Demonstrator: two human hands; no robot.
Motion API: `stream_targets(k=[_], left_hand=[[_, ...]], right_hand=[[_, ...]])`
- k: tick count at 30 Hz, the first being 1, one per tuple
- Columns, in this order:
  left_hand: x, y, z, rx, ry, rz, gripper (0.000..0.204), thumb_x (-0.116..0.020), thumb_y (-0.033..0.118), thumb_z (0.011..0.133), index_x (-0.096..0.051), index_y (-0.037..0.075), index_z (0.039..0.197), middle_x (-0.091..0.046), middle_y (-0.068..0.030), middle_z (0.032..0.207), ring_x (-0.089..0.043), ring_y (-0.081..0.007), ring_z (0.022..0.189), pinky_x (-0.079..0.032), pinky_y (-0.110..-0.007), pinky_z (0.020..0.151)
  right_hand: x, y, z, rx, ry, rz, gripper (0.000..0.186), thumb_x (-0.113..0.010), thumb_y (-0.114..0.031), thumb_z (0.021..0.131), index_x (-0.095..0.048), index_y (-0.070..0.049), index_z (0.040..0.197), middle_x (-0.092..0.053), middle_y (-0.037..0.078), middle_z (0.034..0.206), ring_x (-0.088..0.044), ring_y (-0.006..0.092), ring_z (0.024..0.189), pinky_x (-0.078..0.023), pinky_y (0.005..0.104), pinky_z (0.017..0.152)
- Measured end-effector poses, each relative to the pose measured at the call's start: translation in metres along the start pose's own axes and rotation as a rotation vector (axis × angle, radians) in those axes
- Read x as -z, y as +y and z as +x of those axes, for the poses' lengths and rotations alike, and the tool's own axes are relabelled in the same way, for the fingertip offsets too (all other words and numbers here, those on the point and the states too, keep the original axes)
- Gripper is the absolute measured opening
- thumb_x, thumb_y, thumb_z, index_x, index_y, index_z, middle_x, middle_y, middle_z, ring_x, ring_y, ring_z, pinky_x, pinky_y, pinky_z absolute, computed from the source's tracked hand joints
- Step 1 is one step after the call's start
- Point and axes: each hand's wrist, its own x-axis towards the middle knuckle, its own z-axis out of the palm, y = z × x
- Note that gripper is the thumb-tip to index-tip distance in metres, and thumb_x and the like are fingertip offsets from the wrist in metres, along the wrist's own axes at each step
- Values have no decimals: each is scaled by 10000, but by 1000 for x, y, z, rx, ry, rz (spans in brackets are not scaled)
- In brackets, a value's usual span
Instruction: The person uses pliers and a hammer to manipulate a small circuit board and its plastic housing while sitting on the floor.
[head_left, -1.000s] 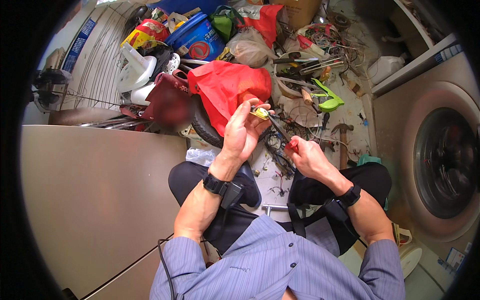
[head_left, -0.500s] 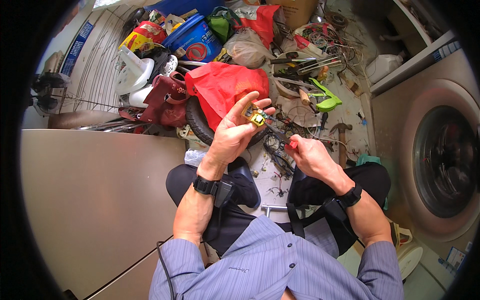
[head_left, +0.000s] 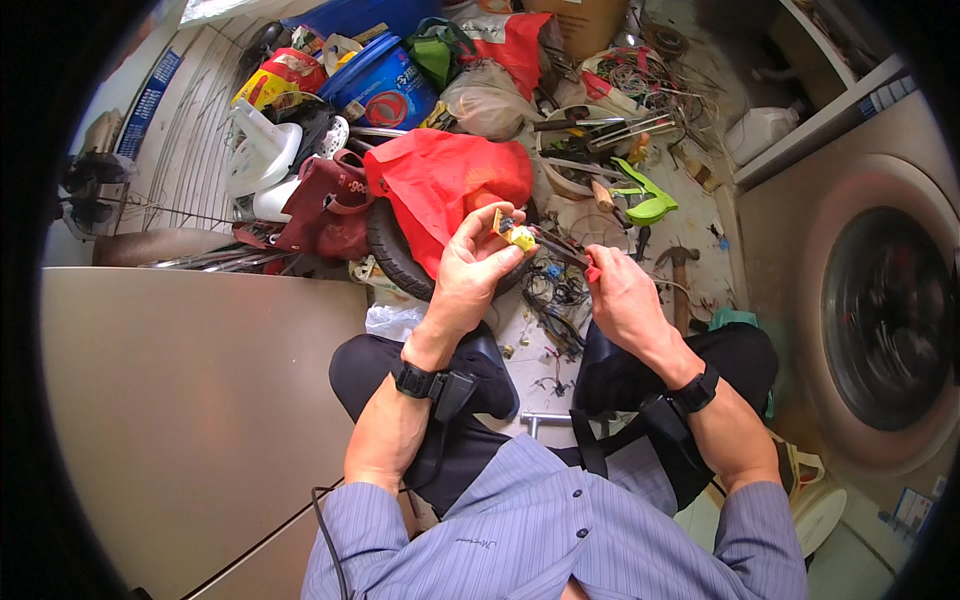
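Observation:
My left hand [head_left: 466,285] holds a small circuit board [head_left: 502,226] between thumb and fingers, tilted up over the scrap. A yellow-wrapped block, apparently a transformer [head_left: 522,238], sits on the board's near right end. In my closed right hand [head_left: 630,308] is a red-handled tool [head_left: 567,252] with a long, dark metal end. That end points left at the board's parts; whether it touches them I cannot make out. Most of the handle is hidden by my fingers, so the tool's exact kind does not show. Below lies a tangle of wires and small parts [head_left: 556,300].
A red bag [head_left: 440,185] lies over a black tyre [head_left: 395,255]. A hammer [head_left: 681,285] and a lime-green tool [head_left: 650,195] lie to the right. A washing machine [head_left: 890,310] stands at far right, a broad metallic panel [head_left: 200,400] at left. Buckets, bags and cables crowd the back.
The board has tipped more upright as my left fingers curled around it. My right hand has shifted slightly right and up, and the tool lies flatter.

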Motion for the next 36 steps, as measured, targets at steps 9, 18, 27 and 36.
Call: stream_targets(k=[9,18,27,36], left_hand=[[-6,0,-1,1,-13,24,487,-649,-72,901,-502,23,1356,-597,-63,1220,-617,-184,1148,-529,-366,1019],[0,-5,1,57,-25,233,518,-701,-44,872,-523,14,1355,-650,-87,1190,-648,-196,1106,-541,-352,974],[1,-9,3,106,-73,114,487,-681,-36,891,-518,13,1347,-664,-103,1195,-626,-182,1156,-522,-320,997],[6,1,4,91,-153,66,458,-716,-6,882,-539,50,1300,-663,-150,1217,-644,-265,1166,-559,-359,969]], right_hand=[[6,3,3,12,-21,-210,389,-580,51,817,-512,31,1198,-601,197,1041,-596,381,984,-501,432,868],[8,7,2,76,-100,-321,370,-594,15,787,-532,-4,1151,-587,158,971,-590,335,924,-454,432,780],[-2,11,-5,112,-118,26,141,-588,-66,882,-531,-18,1001,-579,175,941,-580,383,914,-465,477,781],[-3,11,-1,201,-222,241,256,-643,-12,838,-504,1,1053,-539,192,916,-560,402,871,-476,449,767]])
